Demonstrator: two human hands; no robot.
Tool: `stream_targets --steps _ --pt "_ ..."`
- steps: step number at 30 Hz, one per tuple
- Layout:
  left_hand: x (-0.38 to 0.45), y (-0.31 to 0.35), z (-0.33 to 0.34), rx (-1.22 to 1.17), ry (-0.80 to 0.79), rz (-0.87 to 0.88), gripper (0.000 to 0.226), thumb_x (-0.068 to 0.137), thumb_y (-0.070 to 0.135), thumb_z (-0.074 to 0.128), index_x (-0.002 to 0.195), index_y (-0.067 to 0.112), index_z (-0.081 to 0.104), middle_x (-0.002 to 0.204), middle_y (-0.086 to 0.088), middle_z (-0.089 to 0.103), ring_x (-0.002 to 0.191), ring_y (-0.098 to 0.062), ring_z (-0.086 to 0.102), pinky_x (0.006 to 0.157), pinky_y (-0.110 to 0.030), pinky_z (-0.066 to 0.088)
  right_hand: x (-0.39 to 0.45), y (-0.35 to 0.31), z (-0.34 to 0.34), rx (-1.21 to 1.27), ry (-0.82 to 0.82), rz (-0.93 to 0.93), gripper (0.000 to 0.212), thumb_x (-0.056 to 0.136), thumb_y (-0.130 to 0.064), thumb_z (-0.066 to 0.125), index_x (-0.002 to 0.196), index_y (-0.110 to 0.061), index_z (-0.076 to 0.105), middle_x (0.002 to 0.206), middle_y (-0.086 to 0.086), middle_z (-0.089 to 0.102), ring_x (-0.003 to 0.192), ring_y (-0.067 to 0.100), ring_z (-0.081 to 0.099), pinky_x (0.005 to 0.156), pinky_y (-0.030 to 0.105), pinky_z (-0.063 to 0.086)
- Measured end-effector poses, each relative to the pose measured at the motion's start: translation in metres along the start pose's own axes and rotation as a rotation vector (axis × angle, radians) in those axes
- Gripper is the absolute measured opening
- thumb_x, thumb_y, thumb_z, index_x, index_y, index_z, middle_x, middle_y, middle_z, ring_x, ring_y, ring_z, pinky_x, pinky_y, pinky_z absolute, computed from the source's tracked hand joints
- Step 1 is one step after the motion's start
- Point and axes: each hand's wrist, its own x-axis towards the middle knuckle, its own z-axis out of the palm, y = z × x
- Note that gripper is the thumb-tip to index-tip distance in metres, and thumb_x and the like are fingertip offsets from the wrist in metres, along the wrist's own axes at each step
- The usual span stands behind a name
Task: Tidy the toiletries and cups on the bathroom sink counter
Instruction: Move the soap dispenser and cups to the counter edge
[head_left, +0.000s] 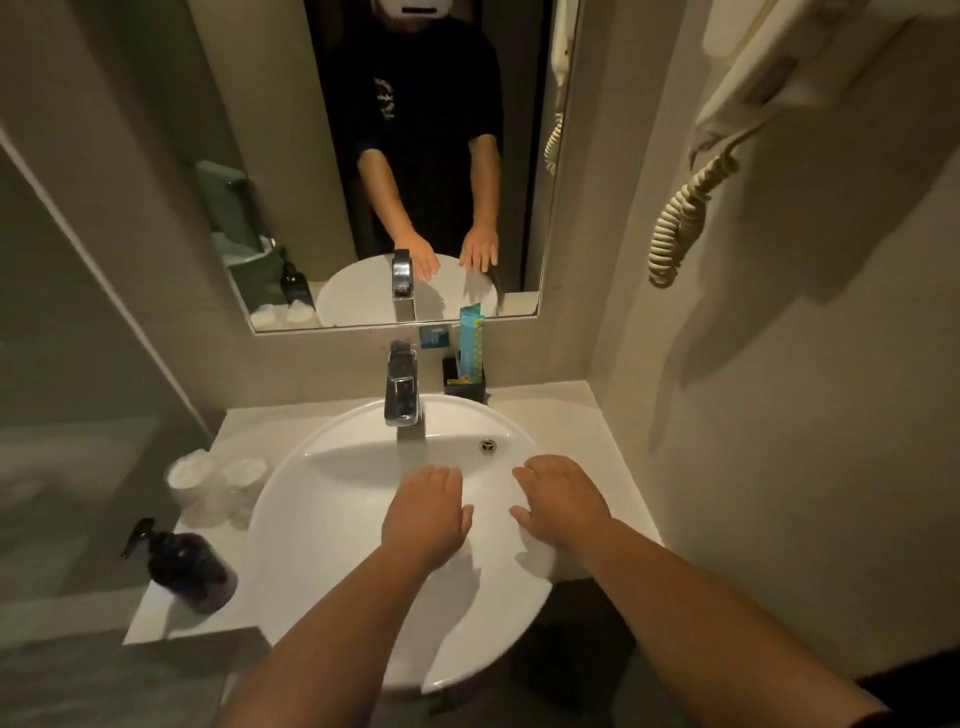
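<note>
Both of my hands hover palm-down over the round white sink basin (311, 545). My left hand (428, 512) and my right hand (561, 501) hold nothing, with fingers spread. Two clear cups (213, 488) with white covers stand on the counter left of the basin. A dark pump bottle (189, 566) stands nearer me at the counter's front left. Behind the basin, right of the tap, a black holder (465, 382) carries a teal toiletry packet (471, 343).
A chrome tap (402, 389) rises at the back of the basin, with the drain (487, 446) to its right. The pale counter (587, 441) ends at a wall on the right. A wall hairdryer with coiled cord (685, 208) hangs upper right. A mirror (260, 156) is above.
</note>
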Motion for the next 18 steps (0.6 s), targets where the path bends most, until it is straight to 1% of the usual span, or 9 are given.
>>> stream_targets --steps 3,4,8,11,13,15,18 --pt "-0.047 -0.004 -0.002 -0.031 0.065 -0.103 0.037 0.093 0.044 0.045 0.12 0.02 0.052 0.116 0.0 0.06 0.102 -0.02 0.054 0.094 -0.033 0.044 -0.022 -0.021 0.005 -0.016 -0.008 -0.1 0.055 0.094 -0.049 0.046 0.139 -0.017 0.043 0.139 0.008 0.049 0.128 0.028 0.044 0.114 0.041 0.03" --pt "-0.063 -0.005 -0.002 -0.032 0.069 -0.127 0.037 0.092 0.044 0.045 0.12 0.02 0.053 0.115 0.001 0.06 0.101 -0.019 0.053 0.093 -0.033 0.043 -0.029 -0.029 0.008 -0.017 -0.01 -0.131 0.055 0.093 -0.049 0.046 0.138 -0.017 0.044 0.139 0.008 0.05 0.127 0.028 0.045 0.113 0.041 0.031" --pt "-0.119 -0.018 -0.006 0.008 0.049 -0.231 0.044 0.094 0.045 0.041 0.127 0.017 0.048 0.124 -0.002 0.056 0.111 -0.021 0.051 0.1 -0.036 0.039 -0.05 -0.067 0.014 -0.01 -0.008 -0.236 0.051 0.093 -0.048 0.048 0.134 -0.018 0.049 0.135 0.007 0.053 0.123 0.027 0.048 0.11 0.041 0.034" --pt "-0.151 -0.034 -0.009 0.033 0.029 -0.309 0.046 0.094 0.045 0.039 0.129 0.015 0.045 0.127 -0.004 0.054 0.114 -0.022 0.05 0.102 -0.037 0.037 -0.054 -0.099 0.014 -0.032 0.027 -0.327 0.048 0.091 -0.047 0.051 0.128 -0.015 0.054 0.127 0.008 0.059 0.115 0.028 0.053 0.103 0.04 0.041" --pt "-0.17 -0.046 -0.011 0.023 0.023 -0.373 0.048 0.094 0.046 0.041 0.132 0.016 0.044 0.132 -0.004 0.053 0.118 -0.021 0.049 0.106 -0.038 0.036 -0.052 -0.121 0.016 -0.021 0.048 -0.381 0.046 0.09 -0.046 0.053 0.123 -0.015 0.055 0.125 0.008 0.06 0.111 0.028 0.055 0.098 0.039 0.044" --pt "-0.185 -0.058 -0.012 0.004 0.023 -0.426 0.048 0.094 0.047 0.042 0.131 0.017 0.044 0.131 -0.003 0.053 0.119 -0.021 0.049 0.107 -0.037 0.036 -0.048 -0.142 0.018 -0.01 0.043 -0.424 0.043 0.09 -0.046 0.053 0.12 -0.015 0.056 0.122 0.007 0.06 0.11 0.028 0.054 0.096 0.038 0.044" --pt "-0.206 -0.079 -0.016 -0.009 0.035 -0.459 0.044 0.093 0.046 0.041 0.127 0.017 0.045 0.126 -0.003 0.055 0.114 -0.02 0.05 0.104 -0.036 0.037 -0.04 -0.174 0.022 0.01 0.031 -0.456 0.043 0.091 -0.045 0.053 0.121 -0.015 0.055 0.122 0.007 0.06 0.11 0.027 0.055 0.096 0.038 0.045"
